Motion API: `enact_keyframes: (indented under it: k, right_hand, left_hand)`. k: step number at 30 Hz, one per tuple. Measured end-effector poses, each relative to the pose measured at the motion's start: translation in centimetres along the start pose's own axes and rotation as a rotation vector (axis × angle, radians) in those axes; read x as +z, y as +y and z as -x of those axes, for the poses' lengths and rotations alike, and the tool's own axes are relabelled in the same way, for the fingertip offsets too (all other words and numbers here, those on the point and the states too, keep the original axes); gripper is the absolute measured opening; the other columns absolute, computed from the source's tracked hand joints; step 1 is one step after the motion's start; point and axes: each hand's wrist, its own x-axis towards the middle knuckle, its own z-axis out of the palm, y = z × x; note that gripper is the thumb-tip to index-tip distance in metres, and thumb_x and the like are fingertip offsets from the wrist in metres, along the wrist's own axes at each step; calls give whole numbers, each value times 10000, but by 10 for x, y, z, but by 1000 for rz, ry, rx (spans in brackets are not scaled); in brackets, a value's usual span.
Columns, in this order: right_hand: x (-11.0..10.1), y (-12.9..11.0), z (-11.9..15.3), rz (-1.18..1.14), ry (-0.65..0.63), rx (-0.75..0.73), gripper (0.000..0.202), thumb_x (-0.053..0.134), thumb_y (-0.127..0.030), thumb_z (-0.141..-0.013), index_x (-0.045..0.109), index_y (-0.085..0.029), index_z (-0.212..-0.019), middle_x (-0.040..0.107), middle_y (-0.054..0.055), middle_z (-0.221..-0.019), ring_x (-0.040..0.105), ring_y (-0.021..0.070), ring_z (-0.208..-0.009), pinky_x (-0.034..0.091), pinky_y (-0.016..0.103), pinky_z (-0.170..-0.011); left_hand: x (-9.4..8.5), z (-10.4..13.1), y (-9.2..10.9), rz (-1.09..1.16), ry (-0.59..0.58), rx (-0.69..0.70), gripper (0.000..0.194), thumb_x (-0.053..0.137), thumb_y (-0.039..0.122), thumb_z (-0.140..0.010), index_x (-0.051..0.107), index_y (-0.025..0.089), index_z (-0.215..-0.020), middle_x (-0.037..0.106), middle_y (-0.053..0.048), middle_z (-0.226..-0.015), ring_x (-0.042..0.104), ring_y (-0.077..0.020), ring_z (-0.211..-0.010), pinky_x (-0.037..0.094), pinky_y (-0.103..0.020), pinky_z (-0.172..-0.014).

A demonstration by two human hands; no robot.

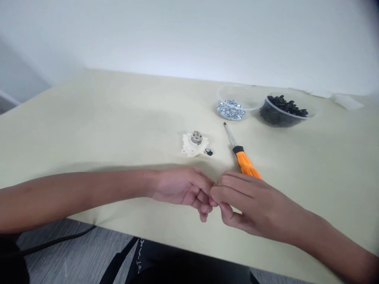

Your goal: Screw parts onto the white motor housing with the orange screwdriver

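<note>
My left hand (189,187) and my right hand (248,203) meet fingertip to fingertip over the near part of the table. Both are closed in a pinch, and whatever lies between the fingers is hidden. Just beyond them sits a white plastic part (189,146) with a small silver motor (196,137) standing on it. A small black piece with a light round top (209,151) is at its right edge. Behind my right hand lies a screwdriver (245,161) with an orange and black handle, its tip pointing away from me.
Two clear round tubs stand at the back right. One tub (232,109) holds many small silver screws, the other (280,118) many small black parts. White pieces (348,101) lie by the wall (189,39). A dark cable (59,240) runs below the table's front edge.
</note>
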Motion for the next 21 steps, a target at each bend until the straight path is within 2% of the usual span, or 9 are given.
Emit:
enact_keyframes:
  k: [5,11,21]
  right_hand:
    - [0,-2,1,16,-14,8,86,476,-78,-845,509,-156,-853,480,0,-777,415,83,-721,386,208,-676]
    - [-1,-5,4,-37,-56,69,93,473,-89,-856,502,-169,-892,510,-2,-820,444,77,-738,391,202,-673]
    - [-4,-6,2,-104,-105,91,134,471,-94,-843,510,-195,-922,522,-10,-834,452,68,-730,387,183,-664]
  left_hand:
    - [-1,-1,1,2,-19,-37,114,542,162,-711,637,116,-667,561,-5,-652,540,-99,-592,520,-274,-649]
    - [-2,0,3,-5,-57,-78,144,529,171,-737,656,107,-712,577,-13,-659,533,-97,-594,515,-266,-655]
    - [-3,-2,3,-9,-77,-90,114,551,154,-732,654,115,-705,574,-7,-649,548,-93,-577,529,-252,-643]
